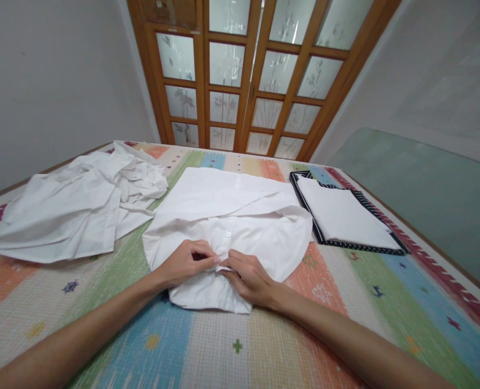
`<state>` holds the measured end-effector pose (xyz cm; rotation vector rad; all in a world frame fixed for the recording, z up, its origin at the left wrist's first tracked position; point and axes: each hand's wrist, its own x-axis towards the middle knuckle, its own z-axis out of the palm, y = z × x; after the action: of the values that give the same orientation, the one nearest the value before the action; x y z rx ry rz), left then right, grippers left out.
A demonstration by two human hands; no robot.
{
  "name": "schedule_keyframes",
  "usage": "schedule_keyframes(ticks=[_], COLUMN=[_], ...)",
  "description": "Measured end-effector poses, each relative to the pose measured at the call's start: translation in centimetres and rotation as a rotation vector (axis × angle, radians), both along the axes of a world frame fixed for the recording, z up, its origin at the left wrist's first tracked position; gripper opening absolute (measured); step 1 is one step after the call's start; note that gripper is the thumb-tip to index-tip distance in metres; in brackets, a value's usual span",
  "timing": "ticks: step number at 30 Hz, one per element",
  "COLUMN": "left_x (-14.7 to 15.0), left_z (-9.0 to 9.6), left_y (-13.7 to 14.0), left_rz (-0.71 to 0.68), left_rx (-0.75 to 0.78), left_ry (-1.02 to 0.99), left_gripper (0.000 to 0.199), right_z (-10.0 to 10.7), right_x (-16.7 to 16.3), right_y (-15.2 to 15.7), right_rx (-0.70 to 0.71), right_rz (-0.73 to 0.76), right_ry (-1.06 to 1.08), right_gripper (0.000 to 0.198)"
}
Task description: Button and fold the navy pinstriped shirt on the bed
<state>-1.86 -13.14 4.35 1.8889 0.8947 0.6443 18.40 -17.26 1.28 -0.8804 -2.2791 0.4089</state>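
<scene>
A white shirt point(232, 200) lies partly folded on the striped tablecloth in front of me, its near part bunched up. One small round button point(228, 234) shows on its placket just beyond my fingers. My left hand point(191, 262) pinches the cloth at the front with thumb and forefinger. Close against it, my right hand point(246, 274) grips the same bit of the shirt, fingers curled. The exact spot between the fingertips is hidden, so I cannot see whether a button is held there.
To the left, another white garment point(70, 200) lies in a crumpled heap. Folded white cloth point(341, 210) rests on black striped fabric point(386, 251) at the right. The colourful tablecloth point(219, 356) covers the table. Beyond stand wooden glass-paned doors point(226, 65), with walls on both sides.
</scene>
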Motion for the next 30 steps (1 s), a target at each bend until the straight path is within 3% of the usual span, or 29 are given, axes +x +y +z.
schedule_keyframes(ticks=[12, 18, 21, 24, 27, 30], left_x=[0.2, 0.6, 0.5, -0.9, -3.5, -5.9], left_z=[-0.5, -1.3, -0.9, 1.0, 3.6, 5.7], left_y=[-0.2, -0.6, -0.9, -0.7, 0.1, 0.7], left_rz=[0.034, 0.061, 0.063, 0.005, -0.066, -0.140], left_rx=[0.024, 0.309, 0.334, 0.266, 0.185, 0.181], left_ry=[0.053, 0.127, 0.143, 0.099, 0.014, -0.005], left_gripper=[0.024, 0.016, 0.014, 0.020, 0.026, 0.027], right_z=[-0.3, 0.1, 0.6, 1.5, 3.1, 4.8], right_x=[0.0, -1.0, -1.4, -0.6, 1.0, 2.0], right_y=[0.1, -1.0, -1.7, -1.6, -1.0, -0.3], right_rx=[0.184, 0.398, 0.451, 0.376, 0.210, 0.016], right_rz=[-0.024, 0.035, 0.117, 0.145, 0.172, 0.204], right_ry=[-0.088, -0.127, -0.189, -0.275, -0.330, -0.336], right_gripper=[0.017, 0.023, 0.021, 0.019, 0.020, 0.034])
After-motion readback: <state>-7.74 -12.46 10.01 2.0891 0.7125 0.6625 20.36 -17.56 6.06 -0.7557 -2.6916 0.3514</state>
